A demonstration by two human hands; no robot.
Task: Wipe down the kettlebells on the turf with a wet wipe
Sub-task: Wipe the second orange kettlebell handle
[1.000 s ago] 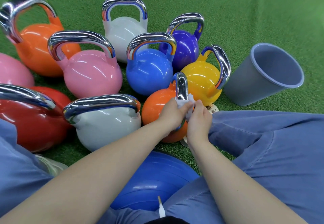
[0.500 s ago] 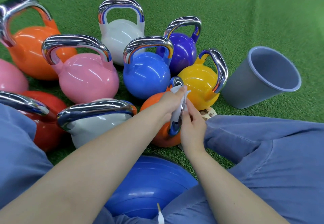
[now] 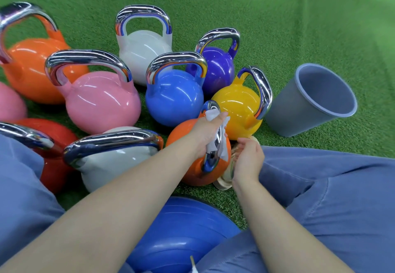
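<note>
A small orange kettlebell (image 3: pixel 188 166) stands on the green turf just in front of my knees. My left hand (image 3: pixel 206 132) grips a white wet wipe (image 3: pixel 221 142) wrapped round its chrome handle (image 3: pixel 210 161). My right hand (image 3: pixel 246 158) hangs beside the bell's right flank with loosely curled fingers, holding nothing. Around it stand a yellow kettlebell (image 3: pixel 237 110), a blue kettlebell (image 3: pixel 174 97), a purple kettlebell (image 3: pixel 218 67), a pink kettlebell (image 3: pixel 100 101) and a grey kettlebell (image 3: pixel 106 166).
A grey plastic bin (image 3: pixel 286 110) lies tilted on the turf at the right, mouth toward me. A white kettlebell (image 3: pixel 141 50), a large orange one (image 3: pixel 32 69) and a red one (image 3: pixel 51 166) stand further left. A blue ball (image 3: pixel 177 234) sits between my legs.
My left hand has slid the wipe further along the chrome handle. My right hand has let go of the wipe and dropped down to the bell's right side.
</note>
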